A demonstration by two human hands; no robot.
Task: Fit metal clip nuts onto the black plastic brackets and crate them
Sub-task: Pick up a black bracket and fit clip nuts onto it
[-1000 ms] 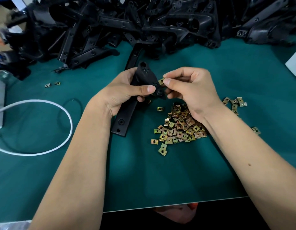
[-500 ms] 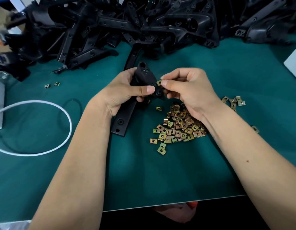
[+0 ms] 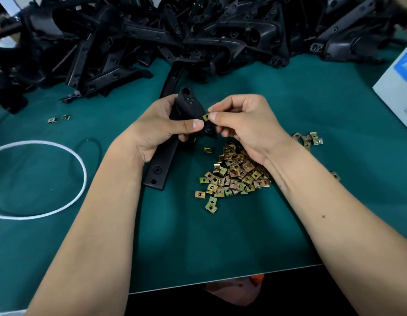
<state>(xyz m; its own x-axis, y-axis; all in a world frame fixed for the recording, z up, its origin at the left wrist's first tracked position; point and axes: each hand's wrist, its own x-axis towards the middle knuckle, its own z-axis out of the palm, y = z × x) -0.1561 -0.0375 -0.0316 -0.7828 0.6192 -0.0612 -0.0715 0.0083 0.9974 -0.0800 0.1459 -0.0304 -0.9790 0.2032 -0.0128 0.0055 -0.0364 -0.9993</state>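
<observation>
Left hand (image 3: 161, 131) grips bracket (image 3: 186, 106) as before; right hand (image 3: 241, 124) fingers pinching clip nut (image 3: 206, 117) — now pressed at bracket tab — seating under way, crating pending.

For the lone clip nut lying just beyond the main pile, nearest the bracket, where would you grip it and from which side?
Judging by its pose, pinch the lone clip nut by its two opposite edges, coming straight down from above. It lies flat on the green mat, apart from the pile, so fingertips have room on both sides.
</observation>
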